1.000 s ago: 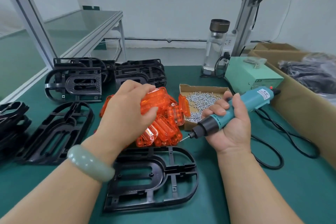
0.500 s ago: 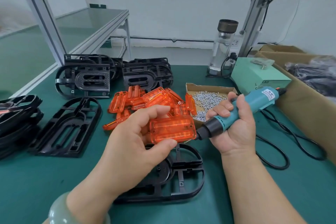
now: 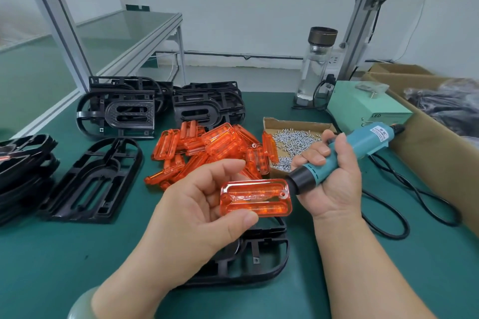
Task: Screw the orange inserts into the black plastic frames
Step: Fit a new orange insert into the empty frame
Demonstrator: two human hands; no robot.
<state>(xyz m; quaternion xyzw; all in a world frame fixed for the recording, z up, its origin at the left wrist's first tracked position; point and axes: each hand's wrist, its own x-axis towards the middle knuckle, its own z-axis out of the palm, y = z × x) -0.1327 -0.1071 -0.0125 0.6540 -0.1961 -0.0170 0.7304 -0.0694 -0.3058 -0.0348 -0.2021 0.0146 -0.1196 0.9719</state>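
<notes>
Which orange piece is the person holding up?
The one orange insert pinched in the left hand, over the nearest black frame. The other inserts lie heaped on the table behind it.

Inserts pile (image 3: 207,153) left of screw box (image 3: 293,123) (frames (image 3: 207,109) behind, seemingly stacked).

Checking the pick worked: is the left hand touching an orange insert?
Touching. Head view: the left hand pinches the orange insert between thumb and fingers.

White wall (image 3: 259,21), green-topped aluminium workbench (image 3: 51,267)
</notes>
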